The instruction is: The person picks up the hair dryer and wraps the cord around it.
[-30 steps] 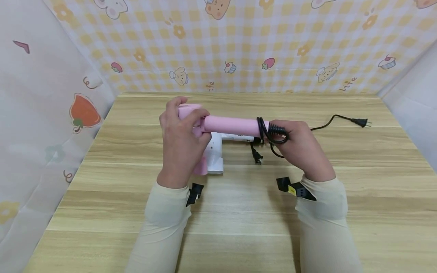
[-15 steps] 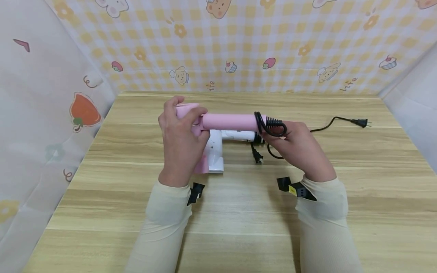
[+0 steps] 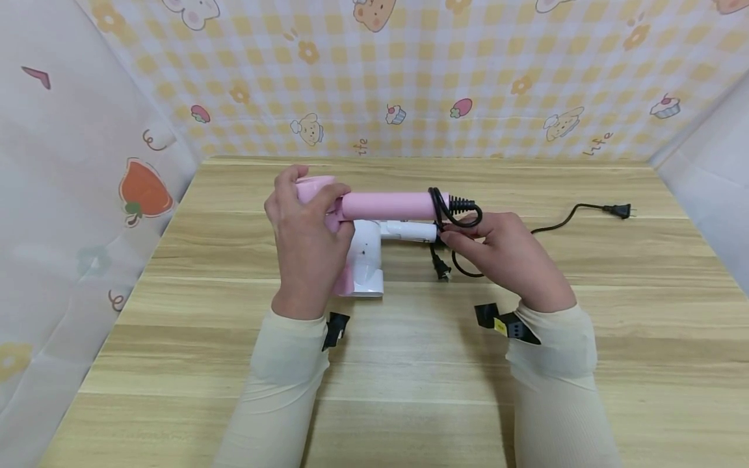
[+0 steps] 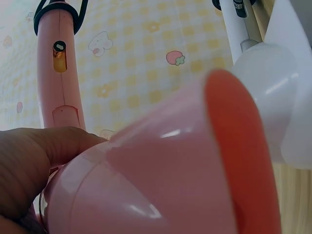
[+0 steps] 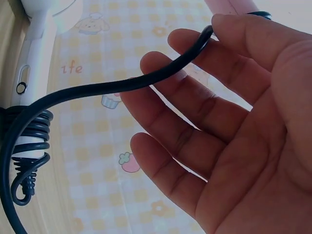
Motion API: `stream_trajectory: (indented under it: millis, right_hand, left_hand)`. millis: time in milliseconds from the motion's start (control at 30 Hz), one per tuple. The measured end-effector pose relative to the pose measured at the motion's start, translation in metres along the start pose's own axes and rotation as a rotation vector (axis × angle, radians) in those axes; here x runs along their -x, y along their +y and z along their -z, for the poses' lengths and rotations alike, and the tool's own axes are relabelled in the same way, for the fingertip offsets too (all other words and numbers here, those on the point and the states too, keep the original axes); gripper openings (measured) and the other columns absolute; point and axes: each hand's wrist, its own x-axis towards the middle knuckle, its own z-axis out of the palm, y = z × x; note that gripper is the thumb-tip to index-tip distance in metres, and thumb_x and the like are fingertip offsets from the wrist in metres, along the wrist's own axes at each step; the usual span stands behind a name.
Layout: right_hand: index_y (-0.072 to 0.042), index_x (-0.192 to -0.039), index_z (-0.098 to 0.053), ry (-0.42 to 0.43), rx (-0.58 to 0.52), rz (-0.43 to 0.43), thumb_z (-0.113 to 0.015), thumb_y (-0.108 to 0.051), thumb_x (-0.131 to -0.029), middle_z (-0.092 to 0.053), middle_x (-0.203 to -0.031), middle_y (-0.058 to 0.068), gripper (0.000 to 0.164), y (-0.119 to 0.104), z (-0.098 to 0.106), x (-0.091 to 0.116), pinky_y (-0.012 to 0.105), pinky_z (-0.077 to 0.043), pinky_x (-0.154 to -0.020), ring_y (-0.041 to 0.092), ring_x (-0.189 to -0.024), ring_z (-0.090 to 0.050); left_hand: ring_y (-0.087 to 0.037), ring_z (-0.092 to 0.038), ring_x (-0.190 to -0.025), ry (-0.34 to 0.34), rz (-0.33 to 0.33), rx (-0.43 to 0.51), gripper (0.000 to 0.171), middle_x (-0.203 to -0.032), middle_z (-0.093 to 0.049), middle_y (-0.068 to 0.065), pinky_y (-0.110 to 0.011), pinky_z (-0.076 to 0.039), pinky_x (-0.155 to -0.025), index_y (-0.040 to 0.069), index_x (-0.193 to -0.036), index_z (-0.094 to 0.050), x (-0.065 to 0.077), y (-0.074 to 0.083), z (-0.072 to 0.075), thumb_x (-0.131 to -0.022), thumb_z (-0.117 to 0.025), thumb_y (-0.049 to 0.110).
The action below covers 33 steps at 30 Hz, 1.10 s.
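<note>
My left hand grips a pink hair dryer by its head, holding it up with the handle level and pointing right. In the left wrist view, my thumb lies over the back of the dryer's head. A black cord loops round the handle's end. Thumb and index finger of my right hand pinch this cord; in the right wrist view, the cord runs across the fingers, the others loosely spread. Beneath the pink dryer lies a white hair dryer, partly hidden, its own cord coiled round its handle.
The loose end of the cord stretches right to a two-pin plug on the wooden table. A second plug lies beside the white dryer's handle. A yellow checked cloth hangs behind the table.
My right hand has come off the handle's end and shifted slightly down and left, now pinching the cord. The pink hair dryer has moved a little left and up in my left hand.
</note>
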Motion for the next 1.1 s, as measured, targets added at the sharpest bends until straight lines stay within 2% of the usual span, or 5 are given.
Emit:
stream_trajectory:
  millis: [167,533,833,933,1100]
  right_hand:
    - [-0.022,-0.089,-0.074,-0.030,0.004,-0.026,-0.057,-0.041,-0.087,-0.067,-0.078,-0.006,0.025,-0.001,0.001,0.000,0.028,-0.033,-0.048,0.013,-0.052,-0.037]
    - [-0.030,-0.097,-0.071,-0.056,-0.019,0.022,-0.061,-0.036,-0.086,-0.067,-0.087,-0.014,0.015,-0.008,0.003,0.004,0.029,-0.043,-0.064,0.008,-0.073,-0.054]
    - [-0.024,-0.098,-0.064,-0.162,-0.011,0.043,-0.060,-0.030,-0.088,-0.065,-0.083,-0.011,0.012,-0.016,0.005,0.007,0.031,-0.046,-0.070,0.005,-0.076,-0.059]
    - [-0.021,-0.098,-0.063,-0.156,0.013,0.073,-0.059,-0.025,-0.089,-0.063,-0.079,-0.010,0.010,-0.018,0.005,0.008,0.030,-0.044,-0.066,0.006,-0.070,-0.056]
    - [-0.021,-0.103,-0.063,-0.131,0.040,0.087,-0.056,-0.020,-0.089,-0.065,-0.088,-0.009,0.016,-0.021,0.006,0.011,0.031,-0.044,-0.069,0.004,-0.079,-0.058]
  left_hand:
    - [-0.037,-0.034,-0.111,0.013,-0.006,-0.004,0.031,-0.122,-0.040,-0.012,-0.043,-0.036,-0.088,0.018,-0.097,-0.072,0.000,-0.001,-0.001,-0.069,-0.070,0.005]
    - [-0.038,-0.034,-0.110,0.014,0.029,-0.039,0.033,-0.122,-0.038,-0.012,-0.044,-0.037,-0.087,0.019,-0.100,-0.072,0.000,-0.003,-0.003,-0.070,-0.071,0.005]
    - [-0.039,-0.034,-0.110,0.015,0.043,-0.081,0.035,-0.124,-0.038,-0.011,-0.044,-0.036,-0.089,0.019,-0.100,-0.072,0.000,-0.006,-0.006,-0.068,-0.074,0.005]
    - [-0.039,-0.034,-0.109,0.023,0.039,-0.093,0.035,-0.124,-0.038,-0.012,-0.044,-0.035,-0.090,0.019,-0.100,-0.072,0.000,-0.006,-0.007,-0.069,-0.073,0.005]
    - [-0.040,-0.035,-0.107,0.041,0.019,-0.111,0.032,-0.122,-0.039,-0.014,-0.046,-0.034,-0.088,0.018,-0.098,-0.072,-0.001,-0.006,-0.008,-0.069,-0.072,0.004]
